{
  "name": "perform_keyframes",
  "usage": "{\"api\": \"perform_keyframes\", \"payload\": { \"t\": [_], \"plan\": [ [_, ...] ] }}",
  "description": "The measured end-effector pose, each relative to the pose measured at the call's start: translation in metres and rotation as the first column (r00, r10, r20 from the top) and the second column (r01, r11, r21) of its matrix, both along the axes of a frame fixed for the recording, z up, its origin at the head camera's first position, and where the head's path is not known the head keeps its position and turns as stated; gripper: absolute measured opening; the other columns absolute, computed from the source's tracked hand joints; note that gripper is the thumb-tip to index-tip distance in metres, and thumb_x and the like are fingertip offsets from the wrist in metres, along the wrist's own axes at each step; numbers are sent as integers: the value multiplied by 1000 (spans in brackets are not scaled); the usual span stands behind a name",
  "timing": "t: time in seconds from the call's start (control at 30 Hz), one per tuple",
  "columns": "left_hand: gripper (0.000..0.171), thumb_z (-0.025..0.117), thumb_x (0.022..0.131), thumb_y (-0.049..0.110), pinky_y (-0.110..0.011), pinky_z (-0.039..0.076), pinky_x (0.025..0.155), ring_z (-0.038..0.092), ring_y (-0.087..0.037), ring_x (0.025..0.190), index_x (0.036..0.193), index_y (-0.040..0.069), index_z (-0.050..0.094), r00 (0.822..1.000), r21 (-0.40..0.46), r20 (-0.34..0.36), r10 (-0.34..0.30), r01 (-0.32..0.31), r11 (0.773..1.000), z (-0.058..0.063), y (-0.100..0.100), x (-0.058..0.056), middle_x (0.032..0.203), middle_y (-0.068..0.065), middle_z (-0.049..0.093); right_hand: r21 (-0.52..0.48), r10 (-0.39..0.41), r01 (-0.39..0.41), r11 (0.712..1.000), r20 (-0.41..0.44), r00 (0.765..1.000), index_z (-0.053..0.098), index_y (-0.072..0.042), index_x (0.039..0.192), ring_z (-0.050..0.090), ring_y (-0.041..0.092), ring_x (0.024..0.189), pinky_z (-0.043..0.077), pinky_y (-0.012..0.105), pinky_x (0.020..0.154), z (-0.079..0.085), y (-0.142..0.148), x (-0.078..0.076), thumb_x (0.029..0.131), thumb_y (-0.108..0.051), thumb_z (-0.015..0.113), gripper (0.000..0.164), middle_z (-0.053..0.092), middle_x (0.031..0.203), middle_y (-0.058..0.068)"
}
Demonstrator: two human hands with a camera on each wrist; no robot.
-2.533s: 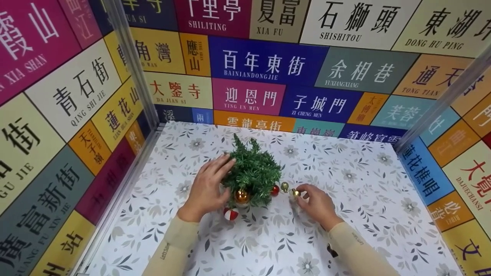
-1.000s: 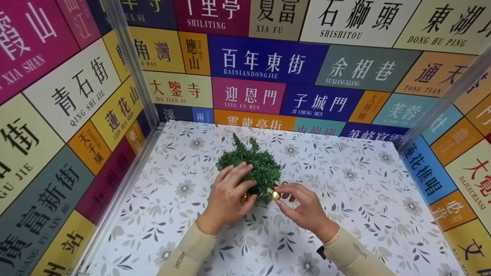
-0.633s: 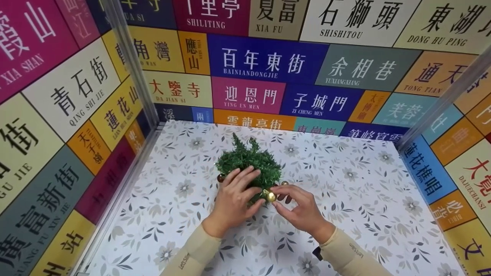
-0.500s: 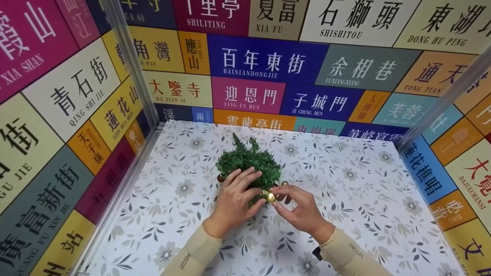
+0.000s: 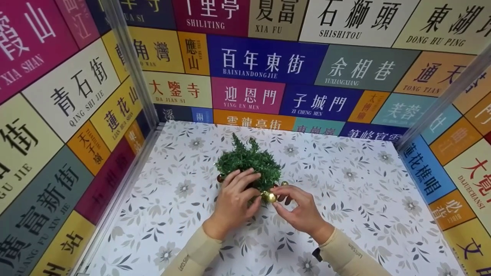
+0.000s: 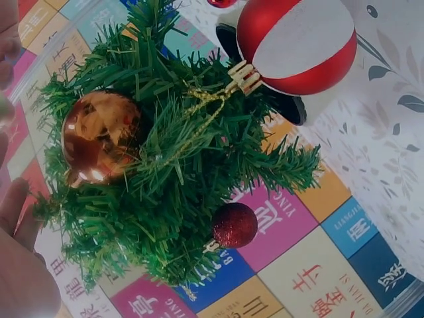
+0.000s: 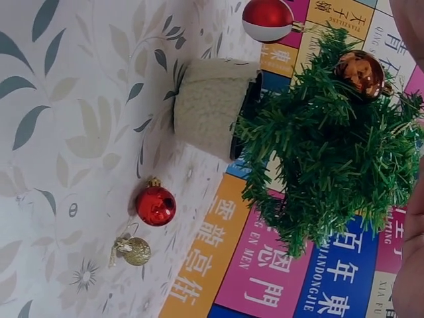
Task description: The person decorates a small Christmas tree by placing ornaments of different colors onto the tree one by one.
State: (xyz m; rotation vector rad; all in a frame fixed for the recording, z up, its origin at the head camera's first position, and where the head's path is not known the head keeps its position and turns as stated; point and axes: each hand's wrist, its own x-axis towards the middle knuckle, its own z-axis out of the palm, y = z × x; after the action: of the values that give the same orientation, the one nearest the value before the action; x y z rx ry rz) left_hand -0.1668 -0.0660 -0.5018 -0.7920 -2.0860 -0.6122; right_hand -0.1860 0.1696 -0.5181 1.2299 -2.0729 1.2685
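A small artificial Christmas tree (image 5: 249,161) stands in a pale, fuzzy pot (image 7: 211,109). My right hand (image 5: 303,211) pinches a small gold bauble (image 5: 272,197) between thumb and index finger at the tree's near right side. The left hand (image 5: 234,203) lies over the tree's front, fingers among the branches. Its thumb and bent index finger are close to the bauble's cap; whether they pinch anything is unclear. On the tree hang a copper bauble (image 6: 103,136), a red-and-white bauble (image 6: 298,43) and a red glitter bauble (image 6: 234,225).
A shiny red bauble (image 7: 156,204) and a gold glitter bauble (image 7: 136,251) lie on the leaf-patterned tabletop (image 5: 345,214), right of the tree. Colourful sign-covered panels (image 5: 264,57) enclose the table at the back and both sides.
The right hand has brought the gold bauble leftward from the table to the tree. The left hand has shifted rightward across the tree's front. Over the last half second, both hands barely move.
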Motion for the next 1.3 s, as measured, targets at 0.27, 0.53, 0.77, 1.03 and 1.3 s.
{"api": "perform_keyframes", "payload": {
  "t": [0.27, 0.53, 0.77, 1.03, 1.3],
  "plan": [
    [11, 66, 85, 17, -50, 35, 109, 53, -26, 129, 74, 17, 68, 1000, 38, -17, -20, 20, 999, 9, -3, 0, 127, -6, 65, 8, 32, -33, 999, 105, 994, 66, 0, 116, 63, 22, 76, 53, 38, 52, 6, -12, 17, 80, 11, 72, 38, 67, 107, 10],
    [9, 67, 85, 18, -51, 35, 109, 53, -27, 128, 77, 15, 68, 998, -4, 32, -50, 50, 999, 16, 1, 1, 127, -6, 65, -9, 62, -61, 998, 163, 985, 64, 2, 113, 64, 25, 75, 54, 42, 51, 18, -21, 26, 79, 16, 70, 37, 66, 103, 13],
    [12, 65, 88, 19, -50, 34, 109, 53, -26, 129, 78, 15, 69, 996, -24, 48, -69, 70, 997, 15, 2, 1, 128, -5, 64, -28, 59, -56, 998, 124, 991, 65, 1, 112, 63, 26, 75, 53, 41, 55, 22, -25, 25, 79, 15, 70, 37, 65, 105, 14],
    [9, 67, 86, 19, -51, 35, 109, 52, -27, 129, 79, 14, 69, 995, -14, 56, -83, 84, 996, 14, 3, 3, 128, -5, 64, -46, 13, -8, 999, 90, 996, 69, -4, 103, 60, 26, 74, 51, 38, 53, 27, -34, 21, 80, 12, 73, 28, 65, 99, 9],
    [7, 72, 83, 20, -47, 32, 111, 51, -25, 130, 77, 16, 70, 994, -28, 72, -79, 81, 996, 9, 6, 4, 128, -5, 65, -103, 56, -46, 994, 98, 994, 68, -8, 88, 57, 12, 66, 50, 33, 51, 16, -36, 17, 83, 14, 68, 23, 62, 84, 4]
  ]
}}
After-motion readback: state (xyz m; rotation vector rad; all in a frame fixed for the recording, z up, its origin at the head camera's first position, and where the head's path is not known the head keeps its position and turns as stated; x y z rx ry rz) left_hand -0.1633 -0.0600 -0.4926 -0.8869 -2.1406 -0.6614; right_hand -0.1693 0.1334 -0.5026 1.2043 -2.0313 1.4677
